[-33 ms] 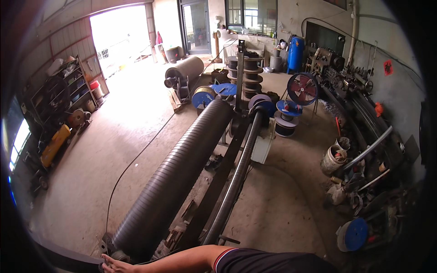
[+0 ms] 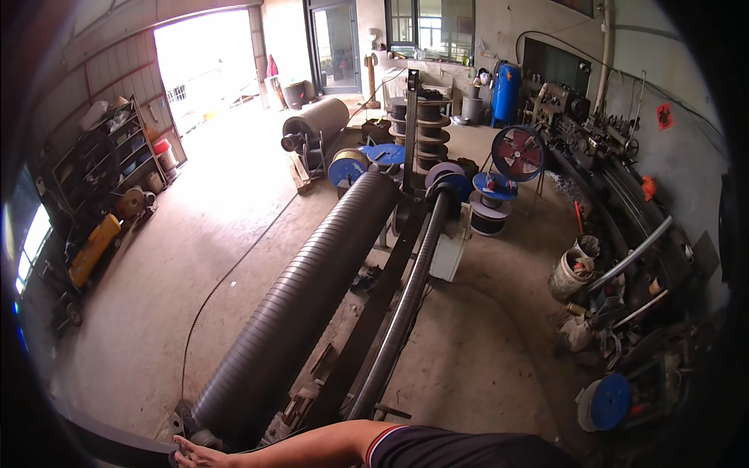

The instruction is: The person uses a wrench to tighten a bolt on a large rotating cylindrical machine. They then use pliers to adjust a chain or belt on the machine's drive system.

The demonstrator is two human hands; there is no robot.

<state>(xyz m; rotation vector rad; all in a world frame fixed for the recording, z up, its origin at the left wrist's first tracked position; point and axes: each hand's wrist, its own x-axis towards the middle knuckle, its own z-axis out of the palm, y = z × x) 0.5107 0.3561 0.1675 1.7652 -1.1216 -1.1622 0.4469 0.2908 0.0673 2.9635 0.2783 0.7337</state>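
Observation:
My left hand (image 2: 197, 455) is at the lower left edge, at the end of a bare arm with a dark sleeve. Its fingers look curled over a small dark part beside the near end of a big ridged metal roller (image 2: 300, 292); what they hold is mostly hidden. From that corner a thin toothed chain or cable (image 2: 222, 282) runs across the floor toward the back. To the roller's right, a slim shiny shaft (image 2: 406, 304) lies parallel to it over a dark beam (image 2: 367, 331). My right hand is out of view.
Blue and black spools (image 2: 491, 187) are grouped beyond the roller, near a round fan (image 2: 518, 154) and a blue tank (image 2: 506, 92). Machinery and a bucket (image 2: 572, 273) line the right wall. Shelves (image 2: 129, 140) and a yellow machine (image 2: 94, 249) stand left.

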